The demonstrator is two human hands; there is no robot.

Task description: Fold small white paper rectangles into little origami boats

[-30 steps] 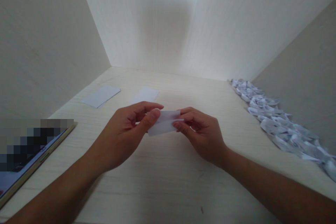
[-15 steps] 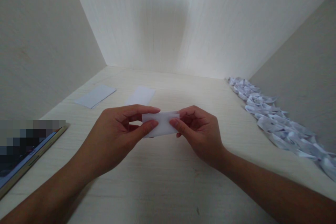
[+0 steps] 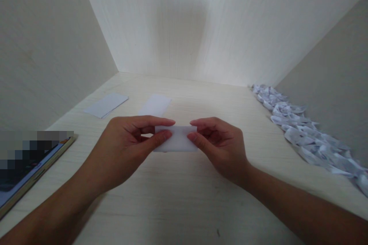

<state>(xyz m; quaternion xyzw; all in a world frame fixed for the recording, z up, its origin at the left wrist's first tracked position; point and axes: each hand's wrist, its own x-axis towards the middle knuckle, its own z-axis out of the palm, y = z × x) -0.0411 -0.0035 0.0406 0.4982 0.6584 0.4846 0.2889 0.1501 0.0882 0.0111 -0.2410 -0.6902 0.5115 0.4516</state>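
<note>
Pale, faintly grained tabletop (image 3: 172,206), a light back wall (image 3: 184,57) rising behind it, greyer side panels left and right. Soft shadow on the back wall.

Grip: white paper slip (image 3: 179,139) in front of the person, between the two hands, long side running across, lower edge about level. Left hand (image 3: 123,149) pinches its left end, thumb flat on the near face, forefinger along the top edge. Right hand (image 3: 222,145) pinches the right end likewise, thumb on the near face, forefinger at the upper corner. Remaining fingers curled, partly hidden. Middle of the slip uncovered between the thumbs.

Just beyond the left hand: white sheet (image 3: 156,104) lying flat, near end hidden by that hand. Farther left, apart from it, white papers (image 3: 106,104), edges slightly out of line, looks like more than one layer.

Left margin: device with a gold-toned edge (image 3: 37,176), tilted, its screen mostly blurred into blocks.

Right side: long band of folded white paper pieces (image 3: 310,138), crowded together, running from the back wall toward the near right, beside the right panel
</note>
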